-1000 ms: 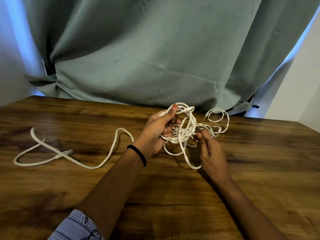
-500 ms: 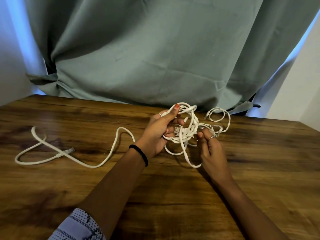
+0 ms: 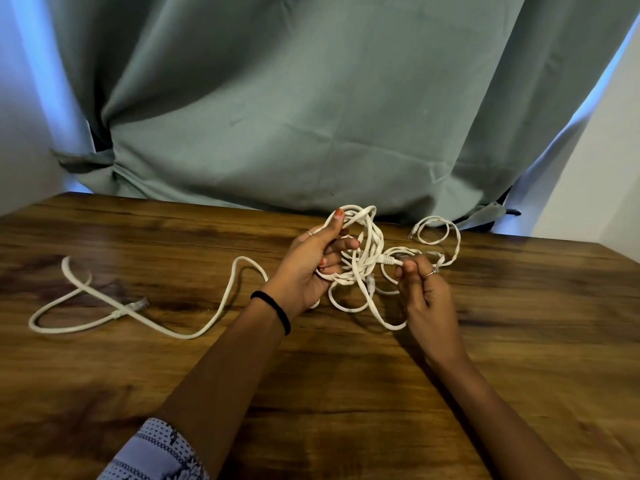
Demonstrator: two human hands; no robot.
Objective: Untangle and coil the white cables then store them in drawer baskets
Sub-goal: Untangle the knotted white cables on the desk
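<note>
One grey-green curtain (image 3: 311, 98) is hanging across the view from 9 o'clock to 3 o'clock, and one wooden surface (image 3: 519, 375) is filling everything below it. Two forearms are reaching in from 6 o'clock; the left one is wearing one patterned sleeve (image 3: 152, 455) and one black band (image 3: 273, 311) at the wrist.

The left hand (image 3: 308, 268) is holding the tangle of white cables (image 3: 360, 261) raised just above the surface near the centre, its fingers (image 3: 334, 226) curling round several loops. The right hand (image 3: 422, 296), at 3 o'clock of the tangle, is pinching one cable plug (image 3: 388, 260) between thumb and forefinger, with its other fingers curling loosely; one ring (image 3: 433, 271) is showing on it.

One long strand (image 3: 221, 306) is trailing from the tangle toward 9 o'clock, lying on the surface and ending in a loop with one plug (image 3: 136, 304). One smaller loop (image 3: 436, 230) is lying at 2 o'clock of the tangle, ending in another plug (image 3: 411, 234). How many separate cables are making up the tangle cannot be told.
</note>
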